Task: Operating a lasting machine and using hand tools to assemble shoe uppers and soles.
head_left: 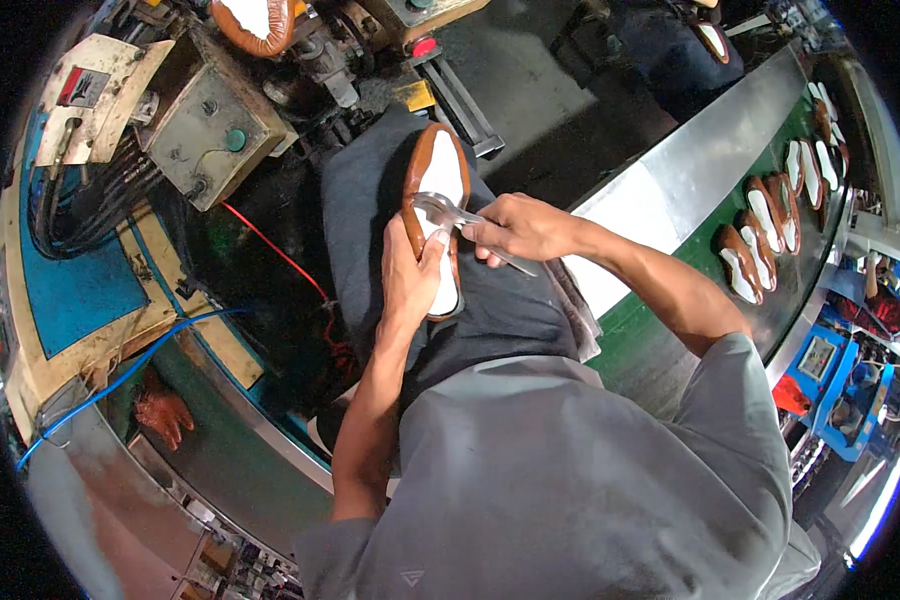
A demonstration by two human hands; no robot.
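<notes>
A brown shoe upper (416,178) pulled over a last lies sole up on my lap, its white insole facing me. My left hand (411,272) grips it near the lower end, with the thumb laid across the white insole. In my right hand (523,229) are metal pincers (436,203), their curved jaws resting over the insole close to the left thumb. The handles pass through my right fist and stick out below it. Whether the jaws bite on anything cannot be made out.
On the right, a green conveyor (660,335) carries several brown shoes (753,245) behind a metal ledge (695,130). A machine box (210,125) stands at the left, with a blue hose (140,358) and red cord (280,250). Another shoe (254,22) sits in the machine. Someone's dark-clothed legs (670,60) are beyond.
</notes>
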